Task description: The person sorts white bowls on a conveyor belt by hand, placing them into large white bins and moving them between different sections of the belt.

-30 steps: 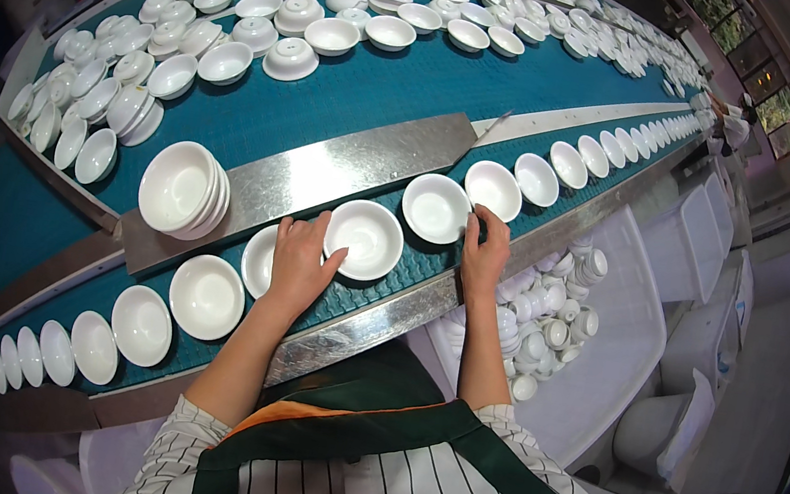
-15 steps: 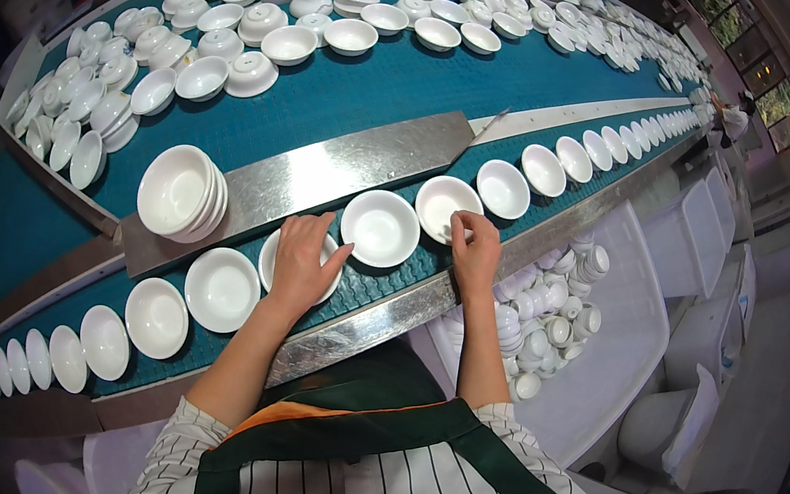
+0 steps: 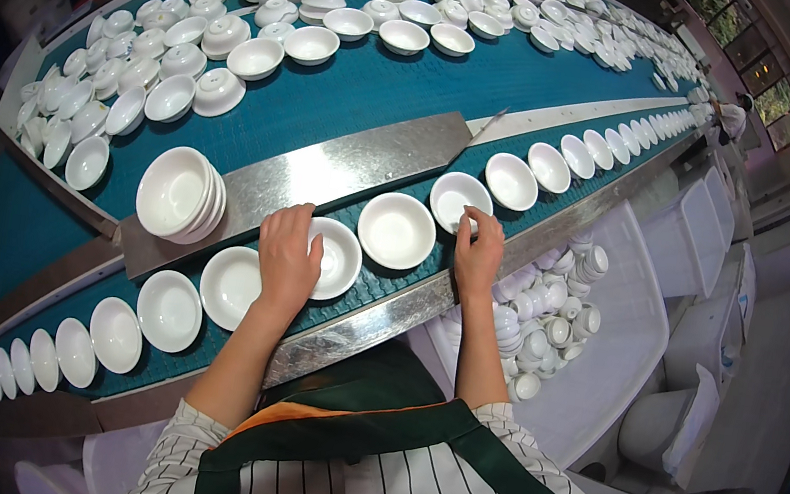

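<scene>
My left hand [image 3: 288, 257] is open, palm down, with its thumb apart from the fingers. It hovers over or lightly touches the belt row, between a white bowl [image 3: 229, 289] and another white bowl [image 3: 336, 261], partly covering both. My right hand [image 3: 479, 256] has loosely bent fingers at the near rim of a white bowl [image 3: 456, 195]; no grip on it shows. Between my hands a white bowl [image 3: 396, 231] lies face up, untouched. A short stack of white bowls [image 3: 175, 194] stands tilted on the metal plate [image 3: 347, 154] beyond my left hand.
The near blue-green belt [image 3: 370, 294] carries a single line of bowls both ways. Beyond the plate, a wide belt [image 3: 337, 87] bears many jumbled bowls. A metal rail [image 3: 360, 318] edges the near side. Below right, a white bin [image 3: 621, 329] holds heaped small bowls.
The bowls on the near belt have shifted right, those on the wide belt left. My left hand has moved slightly left, off the bowl it covered; my right hand has edged right.
</scene>
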Demonstrator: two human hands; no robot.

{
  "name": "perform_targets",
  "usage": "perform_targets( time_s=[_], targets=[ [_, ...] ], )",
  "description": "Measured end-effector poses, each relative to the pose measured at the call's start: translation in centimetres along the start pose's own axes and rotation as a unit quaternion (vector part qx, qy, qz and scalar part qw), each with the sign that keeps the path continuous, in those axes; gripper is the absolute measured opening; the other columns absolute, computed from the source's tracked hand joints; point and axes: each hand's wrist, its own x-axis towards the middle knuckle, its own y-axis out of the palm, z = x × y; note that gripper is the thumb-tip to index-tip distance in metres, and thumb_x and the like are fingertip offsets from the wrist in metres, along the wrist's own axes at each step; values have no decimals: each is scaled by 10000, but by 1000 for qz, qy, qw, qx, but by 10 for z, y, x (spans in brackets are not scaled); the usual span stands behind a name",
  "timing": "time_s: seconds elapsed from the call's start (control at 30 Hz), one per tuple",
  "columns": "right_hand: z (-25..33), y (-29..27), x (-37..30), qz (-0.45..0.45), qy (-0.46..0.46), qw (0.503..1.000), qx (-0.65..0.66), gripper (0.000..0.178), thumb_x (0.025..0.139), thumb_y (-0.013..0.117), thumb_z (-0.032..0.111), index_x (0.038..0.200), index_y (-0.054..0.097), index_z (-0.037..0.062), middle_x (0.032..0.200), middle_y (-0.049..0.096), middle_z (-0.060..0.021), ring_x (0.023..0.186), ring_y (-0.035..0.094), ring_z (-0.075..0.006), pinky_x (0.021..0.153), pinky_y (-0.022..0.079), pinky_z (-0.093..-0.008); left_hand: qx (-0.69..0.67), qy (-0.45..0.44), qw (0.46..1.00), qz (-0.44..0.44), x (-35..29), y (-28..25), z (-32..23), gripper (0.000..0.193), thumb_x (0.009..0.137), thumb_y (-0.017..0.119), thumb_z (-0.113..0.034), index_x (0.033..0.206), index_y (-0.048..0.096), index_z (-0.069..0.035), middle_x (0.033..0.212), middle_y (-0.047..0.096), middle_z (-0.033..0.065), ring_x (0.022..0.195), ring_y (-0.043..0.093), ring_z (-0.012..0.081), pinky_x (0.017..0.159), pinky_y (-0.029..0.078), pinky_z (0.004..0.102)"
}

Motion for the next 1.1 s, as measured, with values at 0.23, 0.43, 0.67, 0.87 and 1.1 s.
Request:
perform_targets(
  time_s=[0.23,0.43,0.67,0.87,1.1],
  targets=[
    [-21,-11,19,-27,-2,1000,12,189,826,609,53,1008,627,8,970,627,-156,934,568,-322,833,440,-395,-73,0,997,14,10,28,-24,288,740,664,-65,1012,594,0,956,605,158,942,542,335,882,392,430],
    [-43,-20,37,-21,11,1000,18,194,827,614,52,1015,629,8,987,630,-157,948,571,-310,831,452,-383,-72,-2,997,2,25,45,-43,233,758,653,-57,982,605,-17,963,611,142,945,545,320,865,395,407],
    [-68,-33,56,-28,26,999,20,198,835,608,59,1026,631,11,1001,627,-160,952,571,-311,832,453,-381,-90,3,996,2,38,71,-62,218,757,647,-51,970,607,-24,962,615,132,941,549,314,863,396,402],
    [-93,-42,73,-29,20,999,20,194,842,600,67,1024,631,6,995,630,-161,964,572,-315,850,448,-385,-96,10,995,-8,52,90,-82,182,758,640,-45,936,606,-27,939,615,125,923,555,317,845,403,404],
    [-119,-53,91,-24,32,999,34,196,845,600,68,1029,633,9,982,631,-155,948,576,-302,839,452,-374,-137,2,990,-14,67,112,-107,130,767,624,-16,896,610,-20,903,619,133,890,567,316,814,427,400]
  ],
)
